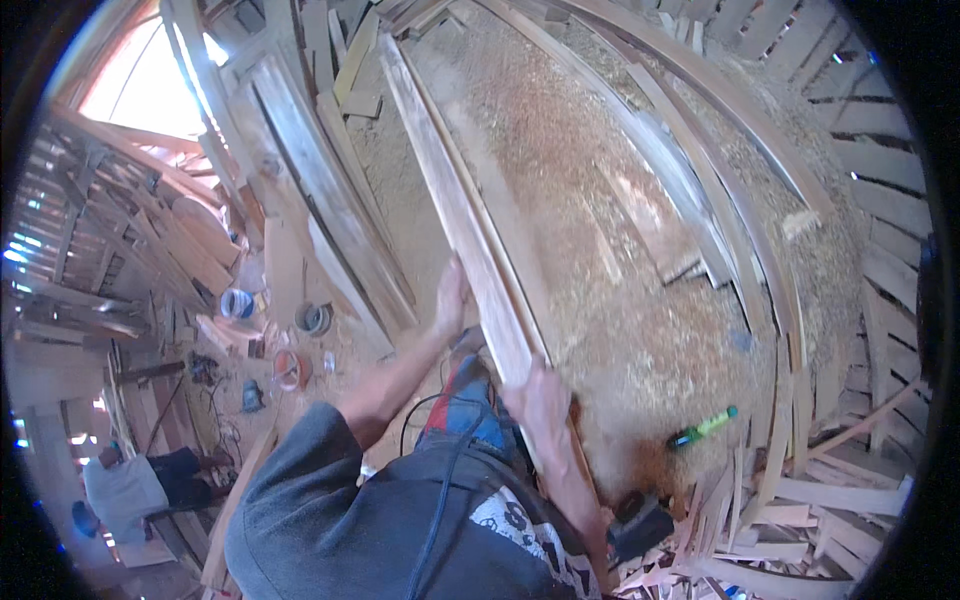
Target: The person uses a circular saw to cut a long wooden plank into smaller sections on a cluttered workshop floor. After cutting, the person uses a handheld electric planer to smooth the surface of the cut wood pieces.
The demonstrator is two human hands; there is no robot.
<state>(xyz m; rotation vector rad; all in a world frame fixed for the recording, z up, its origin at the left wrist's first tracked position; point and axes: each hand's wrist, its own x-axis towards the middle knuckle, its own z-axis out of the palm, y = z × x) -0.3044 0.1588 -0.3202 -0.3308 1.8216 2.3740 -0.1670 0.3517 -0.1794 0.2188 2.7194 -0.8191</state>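
A long, pale wooden plank [445, 185] stretches from the far upper left back toward my body. It lies along another board, with a thin edge showing on its right side. My left hand [453, 295] grips the plank's left edge about midway along, its fingers partly hidden against the wood. Closer to me, my right hand [540, 395] is closed over the near part of the plank, thumb side up. Below that hand the plank's near end is mostly covered by my right forearm.
Long boards [700, 190] lie on shavings at the right; more boards [320, 190] lean left. A green bottle [703, 427] and a dark object [640, 527] lie lower right. Buckets [237, 303] and an orange container [290, 370] stand left. Another person [130, 495] is lower left.
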